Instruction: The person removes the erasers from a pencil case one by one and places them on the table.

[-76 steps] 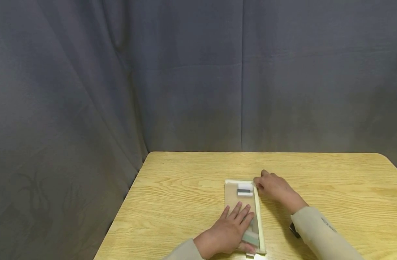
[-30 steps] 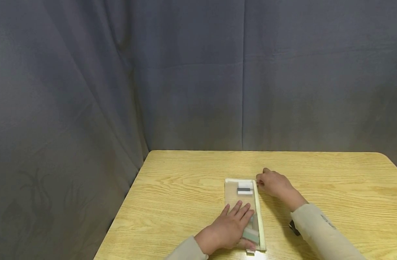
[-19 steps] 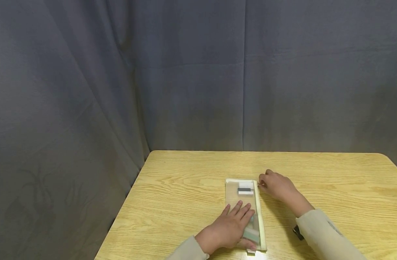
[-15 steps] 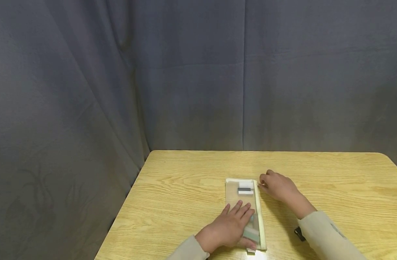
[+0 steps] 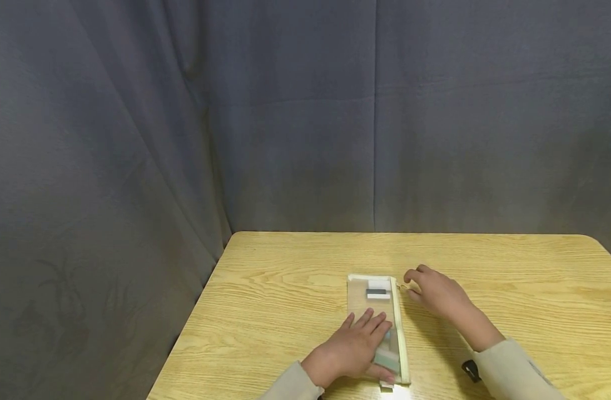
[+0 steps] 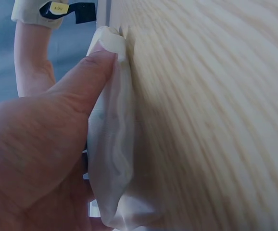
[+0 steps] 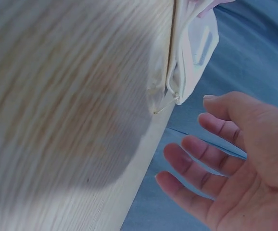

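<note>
A see-through zip pouch (image 5: pixel 357 294) with pale edging lies lengthwise on the table. Through it show a white-and-dark block (image 5: pixel 378 291) at the far end and a greenish block (image 5: pixel 387 361) at the near end. My left hand (image 5: pixel 349 350) presses on the pouch with fingers spread; its thumb lies along the near end, against the pouch's edge in the left wrist view. Just right of the far corner, my right hand (image 5: pixel 437 291) has its fingers loosely bent and holds nothing. A thin zipper pull (image 7: pixel 165 105) sticks out from that corner, apart from the fingertips.
The wood-grain table (image 5: pixel 285 261) reaches back to a dark grey curtain (image 5: pixel 295 122), which also hangs along the left side. A small pale tab (image 5: pixel 387 387) pokes out at the pouch's near end. Something black (image 5: pixel 470 370) shows under the right sleeve.
The right hand has let go of the zipper pull and moved off to the right and slightly nearer, its fingers loosening. The left hand and pouch have stayed in place.
</note>
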### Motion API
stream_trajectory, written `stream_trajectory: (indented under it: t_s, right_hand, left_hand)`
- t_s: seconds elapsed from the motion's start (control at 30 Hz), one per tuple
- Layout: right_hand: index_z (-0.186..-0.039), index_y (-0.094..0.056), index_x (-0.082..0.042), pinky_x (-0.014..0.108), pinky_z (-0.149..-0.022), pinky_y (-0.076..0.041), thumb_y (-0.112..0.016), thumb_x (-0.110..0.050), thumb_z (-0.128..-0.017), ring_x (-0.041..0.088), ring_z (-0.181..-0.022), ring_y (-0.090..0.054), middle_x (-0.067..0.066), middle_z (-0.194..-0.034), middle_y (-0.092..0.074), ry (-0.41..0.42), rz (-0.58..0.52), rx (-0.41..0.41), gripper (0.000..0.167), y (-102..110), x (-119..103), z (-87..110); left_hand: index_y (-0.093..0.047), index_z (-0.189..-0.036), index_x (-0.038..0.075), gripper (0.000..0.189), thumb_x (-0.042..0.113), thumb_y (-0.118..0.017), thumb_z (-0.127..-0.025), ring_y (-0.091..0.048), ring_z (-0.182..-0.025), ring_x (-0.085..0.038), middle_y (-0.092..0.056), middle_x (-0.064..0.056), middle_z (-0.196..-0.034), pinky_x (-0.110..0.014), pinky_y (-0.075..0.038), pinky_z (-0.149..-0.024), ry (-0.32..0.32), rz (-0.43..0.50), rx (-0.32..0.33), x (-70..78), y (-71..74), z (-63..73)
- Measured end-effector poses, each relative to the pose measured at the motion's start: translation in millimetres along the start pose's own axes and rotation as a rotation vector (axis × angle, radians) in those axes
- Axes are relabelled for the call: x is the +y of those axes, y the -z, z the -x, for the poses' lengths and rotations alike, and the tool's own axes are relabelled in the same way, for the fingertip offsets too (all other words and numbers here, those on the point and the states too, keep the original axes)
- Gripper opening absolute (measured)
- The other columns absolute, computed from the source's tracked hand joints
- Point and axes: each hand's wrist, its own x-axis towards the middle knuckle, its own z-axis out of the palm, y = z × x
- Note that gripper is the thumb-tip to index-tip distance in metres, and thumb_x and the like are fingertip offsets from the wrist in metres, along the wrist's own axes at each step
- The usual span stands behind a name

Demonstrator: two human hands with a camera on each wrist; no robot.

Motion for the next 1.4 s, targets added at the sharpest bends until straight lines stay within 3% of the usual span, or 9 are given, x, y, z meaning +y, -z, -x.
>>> stream_trajectory:
  t_s: [0.33,0.6,0.83,1.13,1.4]
  right_hand:
    - [-0.117,-0.068,-0.01,0.039,-0.064,-0.055,-0.073,-0.02,-0.093,0.025,-0.088,-0.066,0.008,-0.106,-0.065,0.007,-0.116,-0.013,0.026,11,0,16.1]
    - [-0.121,-0.068,-0.01,0.03,-0.064,-0.051,-0.075,-0.02,-0.092,0.019,-0.085,-0.064,0.007,-0.107,-0.067,0.069,-0.229,0.043,0.031,11,5,31.5]
    - [-0.123,-0.068,-0.011,0.024,-0.064,-0.051,-0.077,-0.019,-0.091,0.012,-0.084,-0.062,0.007,-0.108,-0.068,0.117,-0.345,0.061,0.035,10,6,43.3]
    - [-0.129,-0.066,-0.01,0.025,-0.069,-0.055,-0.075,-0.028,-0.093,0.006,-0.086,-0.06,0.008,-0.112,-0.065,0.108,-0.444,0.009,0.042,10,4,56.3]
    - [-0.131,-0.064,-0.01,0.028,-0.072,-0.059,-0.076,-0.028,-0.092,0.004,-0.087,-0.059,0.01,-0.114,-0.064,0.124,-0.491,0.007,0.045,8,6,68.1]
  left_hand:
    - [-0.024,-0.161,0.021,0.105,0.082,-0.05,-0.079,-0.021,-0.154,-0.024,-0.021,0.002,-0.168,-0.048,-0.03,-0.12,0.003,0.022,0.006,1.2,5.2,0.2]
    - [-0.026,-0.161,0.023,0.102,0.082,-0.049,-0.08,-0.018,-0.154,-0.023,-0.02,0.003,-0.168,-0.047,-0.029,-0.121,0.008,0.051,0.001,-0.4,7.3,-1.4]
    - [-0.034,-0.158,0.022,0.096,0.08,-0.048,-0.083,-0.022,-0.153,-0.024,-0.026,0.001,-0.166,-0.048,-0.033,-0.118,-0.008,0.042,0.059,-0.3,9.1,-2.5]
    - [-0.043,-0.153,0.02,0.087,0.075,-0.052,-0.086,-0.028,-0.151,-0.024,-0.033,0.001,-0.163,-0.042,-0.035,-0.118,-0.053,0.047,0.136,4.8,10.4,-8.5]
    - [-0.046,-0.151,0.026,0.081,0.075,-0.052,-0.088,-0.031,-0.149,-0.024,-0.033,0.001,-0.163,-0.044,-0.041,-0.114,-0.012,0.017,0.165,11.5,9.1,-13.4]
